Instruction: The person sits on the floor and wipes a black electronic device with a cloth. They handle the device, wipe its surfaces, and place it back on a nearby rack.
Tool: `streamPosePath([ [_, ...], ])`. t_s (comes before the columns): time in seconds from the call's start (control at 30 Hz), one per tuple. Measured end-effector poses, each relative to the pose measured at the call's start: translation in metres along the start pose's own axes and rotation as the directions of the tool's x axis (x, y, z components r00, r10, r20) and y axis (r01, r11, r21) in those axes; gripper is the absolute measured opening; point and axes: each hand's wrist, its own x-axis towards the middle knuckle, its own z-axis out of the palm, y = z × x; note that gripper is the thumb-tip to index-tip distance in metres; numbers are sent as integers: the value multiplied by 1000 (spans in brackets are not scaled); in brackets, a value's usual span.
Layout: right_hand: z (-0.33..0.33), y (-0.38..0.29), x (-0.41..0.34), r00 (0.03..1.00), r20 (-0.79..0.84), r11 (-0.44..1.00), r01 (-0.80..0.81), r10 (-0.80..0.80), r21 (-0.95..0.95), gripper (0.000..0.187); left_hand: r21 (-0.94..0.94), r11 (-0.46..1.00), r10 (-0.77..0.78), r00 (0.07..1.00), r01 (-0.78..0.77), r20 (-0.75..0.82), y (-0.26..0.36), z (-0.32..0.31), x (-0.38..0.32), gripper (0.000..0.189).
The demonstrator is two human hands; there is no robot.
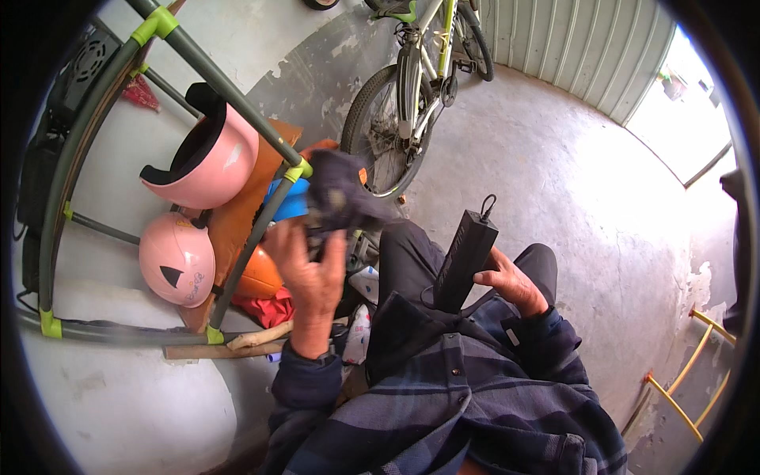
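Note:
A black rectangular power adapter (pixel 466 261) with a looped cable at its top end stands tilted above my lap, and my right hand (pixel 513 282) is against its right side, holding it. My left hand (pixel 312 270) is raised beside the rack, blurred, with its fingers spread. Just beyond those fingers is a dark, crumpled cloth item (pixel 344 193), also blurred; whether the hand touches it I cannot tell. Behind the cloth a blue object (pixel 288 200) shows in part.
At left a grey tube rack (pixel 243 270) with green joints holds two pink helmets (pixel 217 160), (pixel 178 259) and an orange ball (pixel 259 274). A bicycle (pixel 409 95) stands ahead. Wooden sticks (pixel 225 349) lie at the rack's base. Yellow metal bars (pixel 689 359) are at right.

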Motion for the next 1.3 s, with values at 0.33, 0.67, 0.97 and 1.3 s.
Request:
streamPosePath([
  [0.33,4,-10,-18,987,-8,972,161,-162,173,90,-194,918,-76,634,345,770,21,121,-68,44],
  [0.67,-17,39,-15,990,-105,949,123,-96,291,91,-183,-54,286,190,982,939,33,187,-126,46],
  [0.97,-6,52,14,939,-342,982,-18,-48,-186,69,-187,-131,128,204,974,971,34,180,-133,73],
  [1.3,-14,30,1,981,-124,953,111,-150,-281,72,-93,-379,199,180,921,963,13,169,-133,89],
])
